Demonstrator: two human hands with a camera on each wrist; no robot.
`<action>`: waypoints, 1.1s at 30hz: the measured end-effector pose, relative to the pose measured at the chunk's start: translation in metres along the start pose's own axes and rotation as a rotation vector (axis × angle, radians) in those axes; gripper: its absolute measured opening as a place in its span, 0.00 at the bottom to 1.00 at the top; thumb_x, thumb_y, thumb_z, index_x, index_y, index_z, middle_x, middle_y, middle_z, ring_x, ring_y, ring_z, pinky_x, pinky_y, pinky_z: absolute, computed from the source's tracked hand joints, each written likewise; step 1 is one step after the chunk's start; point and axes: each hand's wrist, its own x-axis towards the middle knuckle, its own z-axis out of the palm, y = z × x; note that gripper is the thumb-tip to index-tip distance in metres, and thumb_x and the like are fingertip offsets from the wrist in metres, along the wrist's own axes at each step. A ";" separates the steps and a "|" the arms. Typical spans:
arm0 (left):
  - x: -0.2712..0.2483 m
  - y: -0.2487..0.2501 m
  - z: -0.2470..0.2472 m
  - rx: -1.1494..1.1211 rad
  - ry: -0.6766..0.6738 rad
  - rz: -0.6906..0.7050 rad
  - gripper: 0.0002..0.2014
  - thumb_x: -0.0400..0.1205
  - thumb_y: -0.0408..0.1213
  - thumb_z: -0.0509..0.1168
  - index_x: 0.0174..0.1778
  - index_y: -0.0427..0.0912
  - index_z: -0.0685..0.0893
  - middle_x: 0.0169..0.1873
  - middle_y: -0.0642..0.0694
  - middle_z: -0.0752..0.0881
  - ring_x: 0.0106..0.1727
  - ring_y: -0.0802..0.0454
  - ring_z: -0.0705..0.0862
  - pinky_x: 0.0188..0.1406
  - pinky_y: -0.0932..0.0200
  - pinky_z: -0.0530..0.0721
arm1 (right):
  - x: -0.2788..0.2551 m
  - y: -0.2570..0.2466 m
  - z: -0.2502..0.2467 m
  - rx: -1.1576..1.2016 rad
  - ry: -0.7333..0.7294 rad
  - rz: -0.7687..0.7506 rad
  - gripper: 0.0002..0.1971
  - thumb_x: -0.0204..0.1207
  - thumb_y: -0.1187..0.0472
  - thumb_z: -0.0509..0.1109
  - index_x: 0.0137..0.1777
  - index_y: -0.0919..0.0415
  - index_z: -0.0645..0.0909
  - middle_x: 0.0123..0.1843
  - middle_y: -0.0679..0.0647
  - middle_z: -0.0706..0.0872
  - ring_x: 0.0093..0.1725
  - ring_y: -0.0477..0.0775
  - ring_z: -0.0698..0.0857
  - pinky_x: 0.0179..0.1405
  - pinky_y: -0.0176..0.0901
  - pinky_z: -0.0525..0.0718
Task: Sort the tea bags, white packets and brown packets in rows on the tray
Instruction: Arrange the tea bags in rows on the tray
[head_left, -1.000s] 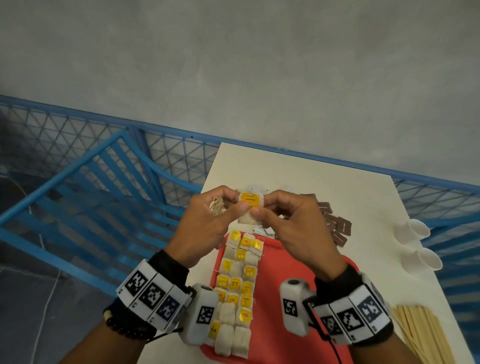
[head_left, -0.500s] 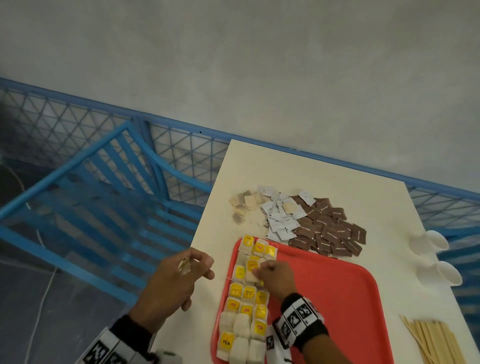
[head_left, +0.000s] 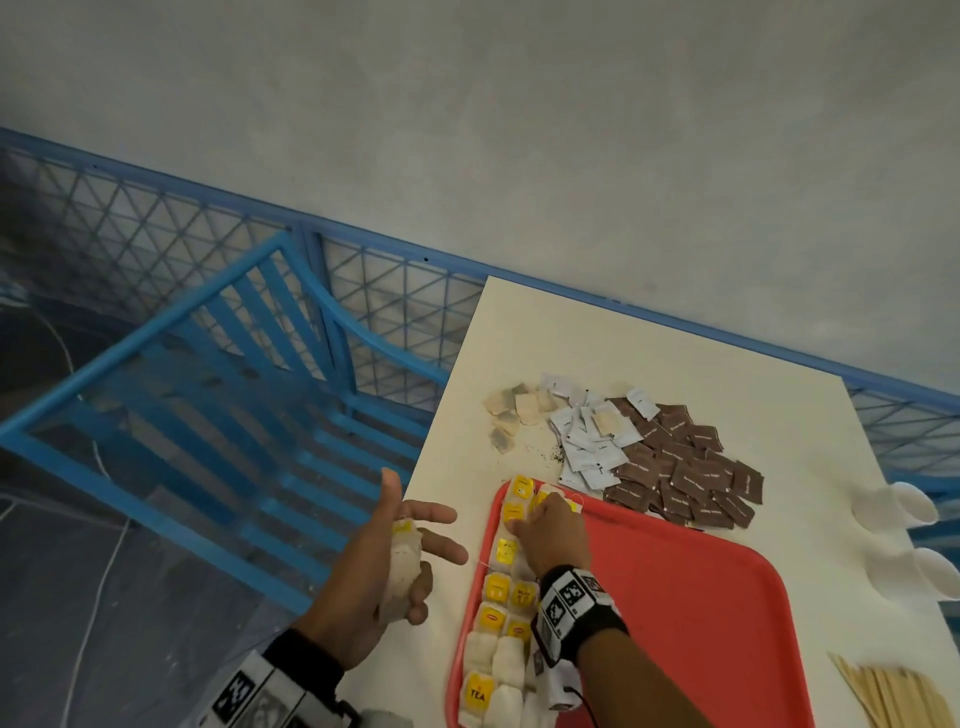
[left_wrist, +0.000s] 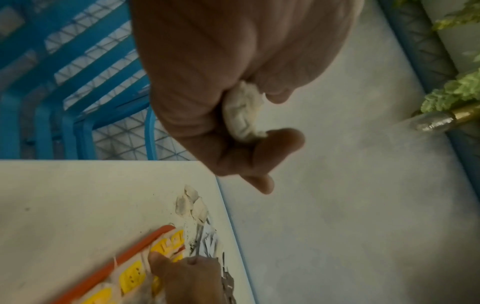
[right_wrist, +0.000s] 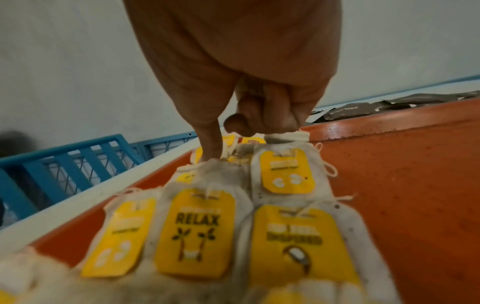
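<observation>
While the right hand (head_left: 551, 530) is working at the tray's (head_left: 701, 613) far left corner, its fingers are curling down onto the top of the tea bag rows (head_left: 501, 597), and the right wrist view is showing the thumb and a bent finger pinching the gathered top of one bag (right_wrist: 287, 136) at the far end of a row. The left hand (head_left: 382, 566) is hovering over the table's (head_left: 649, 343) left edge, just beside the tray, its thumb and first fingers spreading loosely while the lower fingers are curling round a spare bag (head_left: 402, 566); the left wrist view is showing that bag (left_wrist: 244, 115) crumpled against the palm. Judging by this, the tea bag step is under way, with the white packets (head_left: 589, 447) and brown packets (head_left: 691, 478) lying heaped beyond the tray's far edge, not yet sorted, and a few loose bags (head_left: 511, 415) sitting nearer the table's left edge. The next move is probably calling for releasing the pinched bag flat and in line, then passing the spare across. Only the right wrist view is making the yellow tags' print readable; only the head view is taking in both heaps, the cups (head_left: 898, 506) and the sticks (head_left: 893, 696) at the table's right edge.
</observation>
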 end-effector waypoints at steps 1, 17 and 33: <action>0.000 -0.001 0.000 -0.032 -0.032 -0.003 0.43 0.79 0.71 0.46 0.59 0.32 0.83 0.40 0.31 0.88 0.15 0.51 0.72 0.16 0.66 0.71 | -0.003 -0.002 -0.004 -0.022 -0.006 -0.032 0.16 0.70 0.50 0.77 0.44 0.53 0.72 0.45 0.52 0.83 0.47 0.58 0.83 0.39 0.47 0.76; 0.014 -0.015 0.056 -0.130 -0.115 -0.089 0.43 0.73 0.77 0.59 0.58 0.36 0.85 0.42 0.34 0.80 0.37 0.43 0.81 0.32 0.55 0.76 | -0.144 -0.058 -0.126 -0.194 -0.189 -0.737 0.15 0.66 0.41 0.79 0.46 0.39 0.76 0.51 0.45 0.73 0.56 0.47 0.73 0.51 0.49 0.81; 0.000 -0.014 0.109 0.009 -0.149 0.001 0.25 0.87 0.57 0.57 0.49 0.36 0.86 0.45 0.35 0.90 0.32 0.47 0.88 0.21 0.56 0.87 | -0.139 -0.028 -0.165 0.349 -0.068 -0.699 0.04 0.70 0.57 0.82 0.38 0.54 0.90 0.31 0.42 0.87 0.32 0.39 0.81 0.33 0.27 0.74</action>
